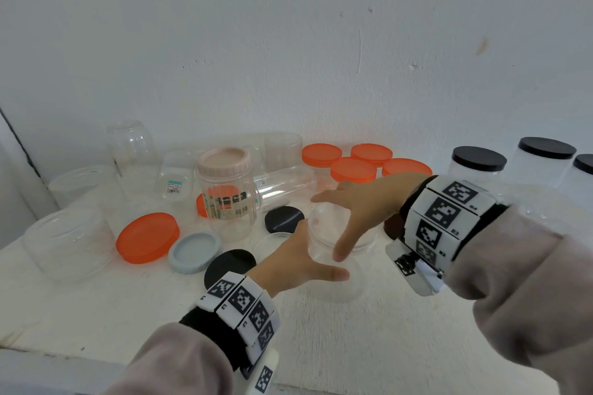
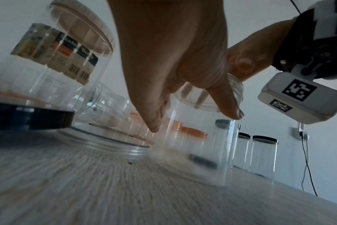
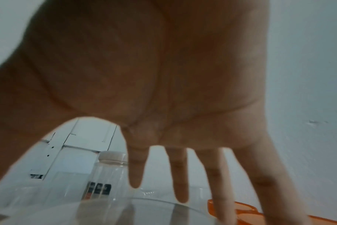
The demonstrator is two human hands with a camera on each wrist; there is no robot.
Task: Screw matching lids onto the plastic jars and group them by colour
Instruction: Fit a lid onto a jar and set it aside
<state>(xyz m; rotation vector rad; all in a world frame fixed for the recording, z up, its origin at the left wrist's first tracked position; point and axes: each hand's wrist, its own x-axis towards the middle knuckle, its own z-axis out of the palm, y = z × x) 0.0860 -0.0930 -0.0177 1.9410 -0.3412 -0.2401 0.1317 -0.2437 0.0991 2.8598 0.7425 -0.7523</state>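
A clear lidless jar (image 1: 322, 226) (image 2: 194, 144) stands upright on the white table, between my two hands. My left hand (image 1: 298, 261) (image 2: 183, 73) is at its near-left side, fingers straight along the wall and thumb stretched across the front; contact is unclear and the jar looks blurred. My right hand (image 1: 361, 212) (image 3: 164, 91) hovers over the jar's mouth (image 3: 144, 204), fingers spread and straight, thumb pointing down, holding nothing. Two loose black lids (image 1: 284, 218) (image 1: 229, 264) lie just left of the jar.
A loose orange lid (image 1: 147, 237) and a grey-blue lid (image 1: 194, 252) lie left of centre. A labelled jar with a pink lid (image 1: 226, 192) stands behind them. Orange-lidded jars (image 1: 353, 168) sit at the back, black-lidded jars (image 1: 478, 163) at the right, several lidless clear jars (image 1: 69, 244) at the left.
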